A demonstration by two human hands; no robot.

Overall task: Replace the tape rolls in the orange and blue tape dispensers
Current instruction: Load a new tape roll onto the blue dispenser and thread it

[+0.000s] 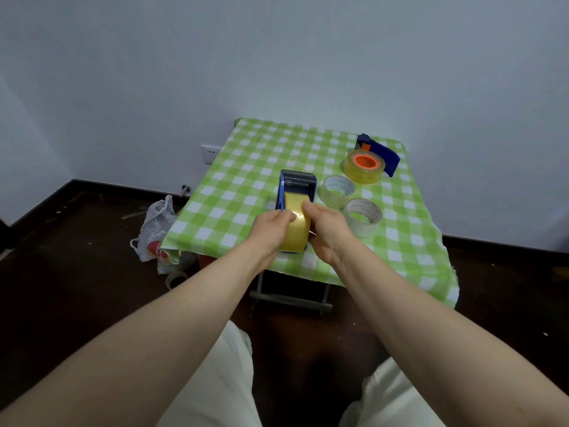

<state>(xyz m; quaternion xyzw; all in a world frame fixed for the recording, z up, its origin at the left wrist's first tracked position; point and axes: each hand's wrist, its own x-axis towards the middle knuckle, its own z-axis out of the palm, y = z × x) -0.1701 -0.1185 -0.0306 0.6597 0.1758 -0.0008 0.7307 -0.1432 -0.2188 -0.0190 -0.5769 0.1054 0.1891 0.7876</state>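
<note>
On table (pixel 240 167), left hand (pixel 271 225), right hand (pixel 328 231) fingers (pixel 308 208) grip yellow tape roll (pixel 297 234) in blue dispenser (pixel 298 184).

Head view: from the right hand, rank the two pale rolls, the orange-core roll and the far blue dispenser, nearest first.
1. Front pale roll and back pale roll, just right of the right hand: too close to call.
2. Orange-core roll, farther back on the right.
3. Far blue dispenser, back right corner.

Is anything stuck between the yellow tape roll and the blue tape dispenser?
Nothing visible is. The yellow tape roll already sits in the open back of the blue tape dispenser, touching it. The two spare tape rolls lie to its right on the tablecloth, apart from it.
</note>
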